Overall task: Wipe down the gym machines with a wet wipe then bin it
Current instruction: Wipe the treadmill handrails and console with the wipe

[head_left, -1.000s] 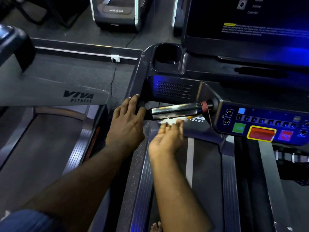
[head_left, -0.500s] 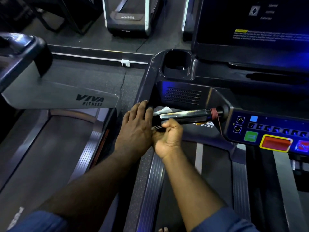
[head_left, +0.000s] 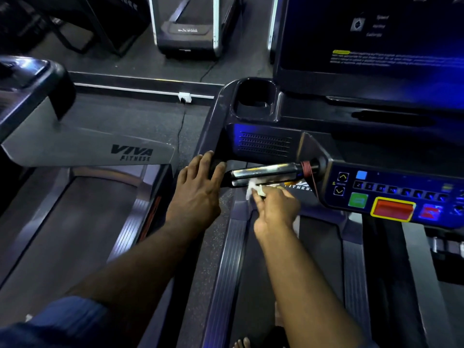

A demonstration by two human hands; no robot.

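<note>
I am pinching the wet wipe [head_left: 252, 189] in my right hand [head_left: 276, 209] beneath the chrome handgrip [head_left: 263, 172], my left hand [head_left: 198, 189] bracing flat, unclenched, beside it; wrapping the wipe round should aid coverage.

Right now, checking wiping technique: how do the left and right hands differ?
The left hand lies flat on the corner of the treadmill console; the right hand is curled. The left hand holds nothing; the right hand pinches the wet wipe beneath the chrome grip bar. Both are bare.
</note>
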